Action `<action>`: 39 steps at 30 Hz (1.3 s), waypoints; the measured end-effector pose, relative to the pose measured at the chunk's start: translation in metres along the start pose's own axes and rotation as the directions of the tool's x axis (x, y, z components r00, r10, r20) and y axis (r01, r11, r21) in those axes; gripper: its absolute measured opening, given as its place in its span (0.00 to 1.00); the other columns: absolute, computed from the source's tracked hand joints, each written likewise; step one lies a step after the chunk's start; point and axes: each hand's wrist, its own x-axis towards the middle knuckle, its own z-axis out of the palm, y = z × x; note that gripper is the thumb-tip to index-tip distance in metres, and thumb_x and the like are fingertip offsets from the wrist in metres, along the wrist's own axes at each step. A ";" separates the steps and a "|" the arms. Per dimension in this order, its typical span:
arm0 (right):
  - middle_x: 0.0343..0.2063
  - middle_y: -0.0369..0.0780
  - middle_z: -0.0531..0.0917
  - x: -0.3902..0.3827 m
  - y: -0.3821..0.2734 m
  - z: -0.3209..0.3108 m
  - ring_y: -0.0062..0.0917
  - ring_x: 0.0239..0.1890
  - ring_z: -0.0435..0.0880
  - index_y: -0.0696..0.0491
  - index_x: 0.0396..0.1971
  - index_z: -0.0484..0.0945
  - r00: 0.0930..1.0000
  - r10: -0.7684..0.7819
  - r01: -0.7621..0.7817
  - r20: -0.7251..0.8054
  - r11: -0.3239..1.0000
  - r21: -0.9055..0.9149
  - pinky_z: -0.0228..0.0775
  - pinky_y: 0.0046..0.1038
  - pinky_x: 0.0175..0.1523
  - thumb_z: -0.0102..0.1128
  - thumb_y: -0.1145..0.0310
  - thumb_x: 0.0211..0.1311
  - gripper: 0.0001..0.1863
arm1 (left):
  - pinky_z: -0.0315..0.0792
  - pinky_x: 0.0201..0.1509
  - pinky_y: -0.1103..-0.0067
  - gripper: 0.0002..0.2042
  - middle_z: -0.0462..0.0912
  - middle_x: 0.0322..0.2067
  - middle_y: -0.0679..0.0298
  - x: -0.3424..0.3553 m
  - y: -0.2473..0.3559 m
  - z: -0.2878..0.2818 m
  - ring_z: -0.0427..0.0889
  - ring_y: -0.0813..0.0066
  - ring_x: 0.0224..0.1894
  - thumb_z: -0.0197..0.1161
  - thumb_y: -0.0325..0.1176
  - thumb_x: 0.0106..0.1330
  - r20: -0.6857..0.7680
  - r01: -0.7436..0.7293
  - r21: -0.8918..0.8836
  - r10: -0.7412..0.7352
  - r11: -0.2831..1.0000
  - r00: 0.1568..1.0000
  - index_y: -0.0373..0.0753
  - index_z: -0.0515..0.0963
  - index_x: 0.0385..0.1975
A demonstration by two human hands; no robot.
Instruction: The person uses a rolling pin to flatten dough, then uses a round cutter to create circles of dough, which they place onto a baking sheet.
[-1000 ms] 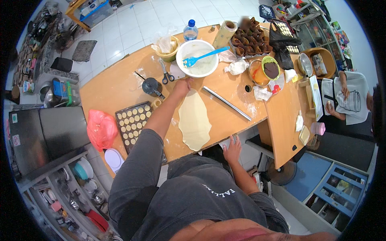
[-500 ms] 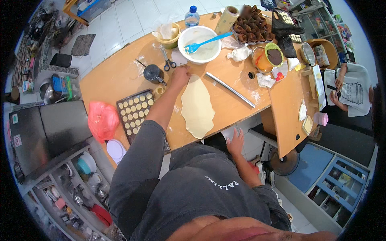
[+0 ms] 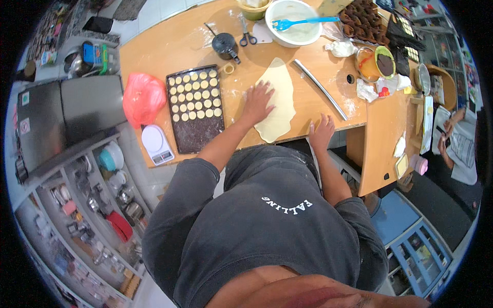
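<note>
Left grip unclenched, fingers spread over left side of dough sheet, which extends rightward from it; right grip empty, by surface edge. Best: palm flat, pressure light.

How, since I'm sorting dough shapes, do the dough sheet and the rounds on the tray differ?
The dough sheet is one long, wavy-edged piece; the rounds are many small, near-circular ones. The dough sheet lies directly on the table; the rounds sit in rows on the dark tray. The left hand is spread over the sheet's left edge; no hand is over the rounds. Both are pale yellow.
</note>
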 end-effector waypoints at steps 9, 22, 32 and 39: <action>0.68 0.57 0.64 0.108 -0.001 0.000 0.54 0.72 0.61 0.50 0.69 0.67 0.989 -0.139 0.139 0.053 0.990 -0.009 0.57 0.58 0.69 0.67 0.57 0.63 0.35 | 0.46 0.76 0.42 0.38 0.52 0.79 0.57 -0.049 0.043 0.019 0.48 0.54 0.80 0.59 0.57 0.69 0.066 0.147 0.143 -0.157 0.979 0.985 0.48 0.60 0.76; 0.67 0.54 0.69 0.188 0.023 -0.007 0.49 0.72 0.64 0.47 0.65 0.71 0.887 -0.382 0.376 0.261 0.924 0.075 0.58 0.53 0.71 0.71 0.59 0.59 0.34 | 0.40 0.78 0.41 0.39 0.51 0.79 0.58 -0.029 0.086 0.047 0.45 0.54 0.81 0.59 0.59 0.69 -0.017 0.392 0.118 -0.393 0.912 0.919 0.50 0.58 0.77; 0.70 0.55 0.66 0.262 -0.121 0.063 0.51 0.73 0.64 0.60 0.71 0.61 0.618 -0.731 0.638 0.290 0.681 0.359 0.56 0.45 0.77 0.63 0.59 0.66 0.39 | 0.40 0.77 0.39 0.39 0.49 0.79 0.52 -0.026 0.120 0.047 0.43 0.46 0.81 0.61 0.56 0.68 -0.065 0.507 0.091 -0.503 0.857 0.862 0.48 0.59 0.77; 0.76 0.48 0.58 0.276 -0.180 0.099 0.45 0.78 0.55 0.61 0.74 0.58 0.630 -0.707 0.675 0.322 0.703 0.223 0.50 0.48 0.79 0.56 0.61 0.69 0.38 | 0.43 0.77 0.43 0.43 0.46 0.77 0.41 -0.085 0.166 0.053 0.43 0.41 0.80 0.67 0.48 0.64 -0.259 0.821 -0.191 -0.834 0.539 0.487 0.38 0.57 0.76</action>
